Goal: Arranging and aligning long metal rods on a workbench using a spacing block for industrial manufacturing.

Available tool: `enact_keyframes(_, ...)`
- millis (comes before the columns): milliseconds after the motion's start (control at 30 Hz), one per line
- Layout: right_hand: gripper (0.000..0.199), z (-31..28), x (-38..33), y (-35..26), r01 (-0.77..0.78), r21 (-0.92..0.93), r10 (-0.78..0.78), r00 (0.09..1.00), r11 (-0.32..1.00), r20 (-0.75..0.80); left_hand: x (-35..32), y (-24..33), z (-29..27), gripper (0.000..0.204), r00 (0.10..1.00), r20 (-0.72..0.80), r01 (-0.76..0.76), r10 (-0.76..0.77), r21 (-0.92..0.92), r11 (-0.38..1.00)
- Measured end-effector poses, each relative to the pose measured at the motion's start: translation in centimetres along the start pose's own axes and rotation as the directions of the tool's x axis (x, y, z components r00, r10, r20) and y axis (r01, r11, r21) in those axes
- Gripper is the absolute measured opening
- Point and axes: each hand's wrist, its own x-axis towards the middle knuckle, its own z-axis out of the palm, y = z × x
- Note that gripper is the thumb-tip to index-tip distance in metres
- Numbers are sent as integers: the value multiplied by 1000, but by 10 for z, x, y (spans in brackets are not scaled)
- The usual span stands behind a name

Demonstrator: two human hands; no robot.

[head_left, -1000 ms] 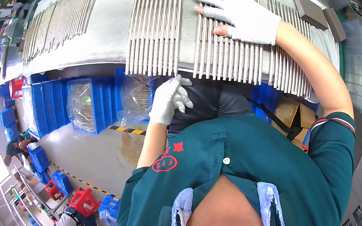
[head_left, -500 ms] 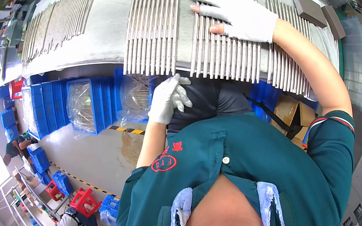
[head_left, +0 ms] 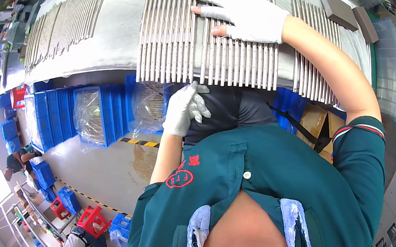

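Slim metal rods lie side by side in groups on a pale-covered table. My right hand (head_left: 252, 14), in a white glove with two bare fingertips, lies flat and spread over the middle rod group (head_left: 241, 61). Its fingertips reach the right edge of the neighbouring rod group (head_left: 167, 34). Below the table's front edge is my left hand (head_left: 186, 109), gloved too, its fingers loosely bent and apart. One of its fingertips is at the lower ends of the rods, by the narrow gap between these two groups; I cannot tell if it touches them. Nothing shows in its grasp.
More rods (head_left: 312, 53) lie to the right, others (head_left: 66, 19) at far left. Two grey blocks (head_left: 338, 11) sit at the back right. Blue crates (head_left: 54, 117) and plastic-wrapped rods (head_left: 150, 105) stand below the table. A cardboard box (head_left: 308, 123) is at right.
My right hand has moved left, and the middle rod group under it has slid left, narrowing the gap to the neighbouring group. My left hand has stayed almost still.
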Motion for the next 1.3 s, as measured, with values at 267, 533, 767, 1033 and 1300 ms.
enact_keyframes(267,59,-28,8,-2,36,185,-60,990,982,125,-1,0,2,42,1000,-12,10,-9,10,1000)
enact_keyframes(533,59,-19,2,-2,52,99,-63,992,994,106,-3,1,1,43,1000,10,-9,9,8,1000)
enact_keyframes(767,69,-18,-34,14,5,16,-7,990,1000,141,-4,1,0,44,998,60,-26,24,28,999)
enact_keyframes(1033,81,-31,-47,31,-50,9,50,997,999,56,0,-4,-4,44,992,115,-45,50,-43,998)
enact_keyframes(1300,64,-3,78,-21,147,82,-141,988,986,-69,0,-7,-6,43,990,130,-46,56,-76,996)
